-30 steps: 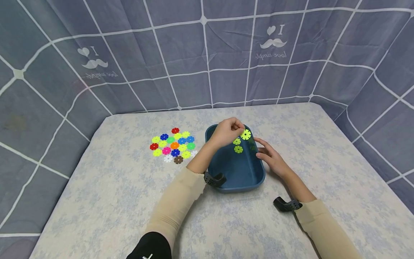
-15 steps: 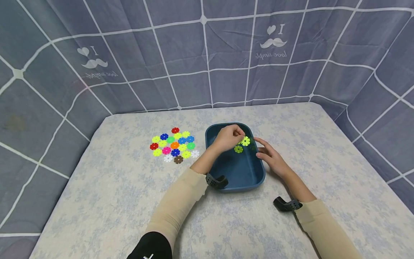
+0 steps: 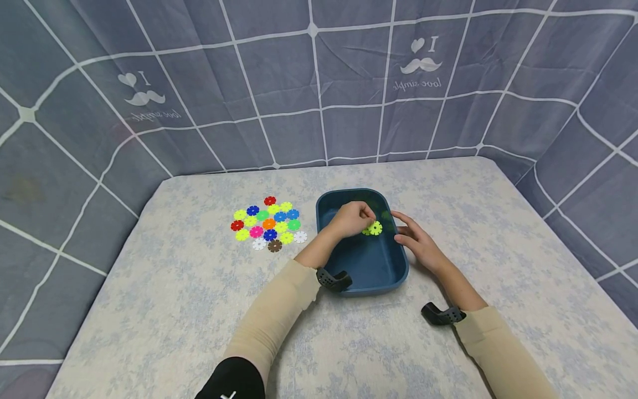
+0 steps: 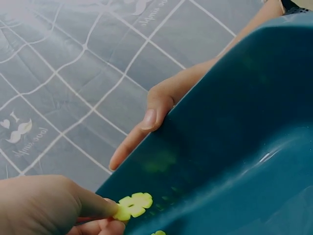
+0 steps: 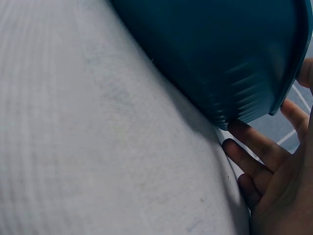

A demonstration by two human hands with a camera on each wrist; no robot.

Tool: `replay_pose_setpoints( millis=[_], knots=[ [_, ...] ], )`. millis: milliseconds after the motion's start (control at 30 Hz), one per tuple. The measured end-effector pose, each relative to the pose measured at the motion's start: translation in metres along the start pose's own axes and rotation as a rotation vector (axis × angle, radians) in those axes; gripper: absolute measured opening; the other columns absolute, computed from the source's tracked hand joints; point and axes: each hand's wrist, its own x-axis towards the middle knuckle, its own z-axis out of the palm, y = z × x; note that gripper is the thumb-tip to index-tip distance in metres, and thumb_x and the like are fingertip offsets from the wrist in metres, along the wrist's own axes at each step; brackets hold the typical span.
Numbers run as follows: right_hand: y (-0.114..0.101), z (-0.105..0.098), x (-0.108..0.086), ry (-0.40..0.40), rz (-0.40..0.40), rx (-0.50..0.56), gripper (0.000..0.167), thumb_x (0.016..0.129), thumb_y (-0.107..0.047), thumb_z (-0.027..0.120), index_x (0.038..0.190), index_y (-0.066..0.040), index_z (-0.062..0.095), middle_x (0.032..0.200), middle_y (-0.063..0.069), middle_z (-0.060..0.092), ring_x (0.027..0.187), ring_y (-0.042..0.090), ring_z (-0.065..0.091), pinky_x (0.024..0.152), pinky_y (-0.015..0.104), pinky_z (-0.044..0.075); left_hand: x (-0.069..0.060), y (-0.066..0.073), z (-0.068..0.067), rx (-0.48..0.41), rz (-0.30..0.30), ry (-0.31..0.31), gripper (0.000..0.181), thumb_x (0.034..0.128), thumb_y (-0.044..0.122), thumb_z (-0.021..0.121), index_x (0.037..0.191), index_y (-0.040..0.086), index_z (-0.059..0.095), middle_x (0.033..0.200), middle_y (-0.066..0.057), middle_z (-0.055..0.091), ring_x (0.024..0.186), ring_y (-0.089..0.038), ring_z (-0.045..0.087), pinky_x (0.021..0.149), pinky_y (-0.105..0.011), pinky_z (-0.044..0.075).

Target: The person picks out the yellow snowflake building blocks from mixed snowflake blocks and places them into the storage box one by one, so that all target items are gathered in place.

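Note:
My left hand (image 3: 350, 219) reaches into a dark blue plastic bin (image 3: 371, 266) and pinches a yellow-green snowflake disc (image 3: 376, 228) between thumb and fingertips. In the left wrist view the notched disc (image 4: 137, 204) sticks out from the fingertips, close to the bin's inner wall. Another yellow-green piece (image 4: 159, 233) shows at that view's lower edge, mostly cut off. My right hand (image 3: 418, 242) rests against the bin's right side, its thumb at the rim. In the right wrist view the extended fingers (image 5: 259, 147) touch the bin's outer wall (image 5: 234, 63).
Left of the bin, several snowflake discs lie spread flat on the table (image 3: 174, 310), among them an orange disc (image 3: 269, 224), a brown disc (image 3: 274, 245) and a white disc (image 3: 301, 237). A grey checked curtain (image 3: 279, 72) hangs behind and at both sides.
My left hand has lowered the pinched disc deeper into the bin, toward me; it now overlaps the discs seen lying there earlier. My right hand stays at the bin's side.

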Motion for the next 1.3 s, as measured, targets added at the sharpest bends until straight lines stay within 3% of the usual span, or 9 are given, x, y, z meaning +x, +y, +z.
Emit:
replay_pose_setpoints(
  millis=[233, 433, 767, 1300],
  knots=[
    [-0.0015, 0.0002, -0.0013, -0.008, -0.009, 0.004, 0.058, 0.103, -0.012, 0.045, 0.156, -0.011, 0.021, 0.151, 0.027, 0.030, 0.132, 0.045, 0.038, 0.103, 0.063, 0.031, 0.0030, -0.0048, 0.0011, 0.018, -0.036, -0.098, 0.010, 0.0957, 0.008, 0.059, 0.096, 0.002, 0.068, 0.084, -0.007, 0.065, 0.074, -0.019, 0.061, 0.068, -0.029, 0.049],
    [-0.0021, 0.0003, -0.0012, -0.009, -0.011, 0.006, 0.058, 0.103, -0.013, 0.046, 0.156, -0.012, 0.021, 0.146, 0.029, 0.037, 0.131, 0.045, 0.040, 0.103, 0.063, 0.031, 0.0049, -0.0084, 0.0010, 0.039, -0.028, -0.188, 0.007, 0.0914, 0.004, 0.061, 0.090, 0.002, 0.068, 0.083, -0.006, 0.065, 0.072, -0.017, 0.060, 0.067, -0.028, 0.049],
    [-0.0023, 0.0014, -0.0007, 0.000, -0.005, -0.008, 0.059, 0.103, -0.014, 0.047, 0.156, -0.011, 0.022, 0.150, 0.027, 0.032, 0.132, 0.044, 0.038, 0.103, 0.063, 0.031, 0.0029, -0.0103, 0.0038, 0.167, -0.014, -0.166, 0.007, 0.0868, 0.001, 0.067, 0.093, 0.003, 0.068, 0.086, -0.003, 0.064, 0.069, -0.014, 0.054, 0.062, -0.023, 0.043],
    [-0.0005, 0.0006, -0.0017, -0.004, -0.020, -0.001, 0.058, 0.103, -0.013, 0.045, 0.156, -0.011, 0.021, 0.147, 0.028, 0.037, 0.131, 0.043, 0.039, 0.103, 0.062, 0.032, 0.0024, -0.0093, 0.0064, 0.235, -0.059, -0.187, 0.015, 0.0825, 0.010, 0.078, 0.093, 0.008, 0.068, 0.083, -0.001, 0.062, 0.072, -0.015, 0.057, 0.065, -0.026, 0.047]
  ],
)
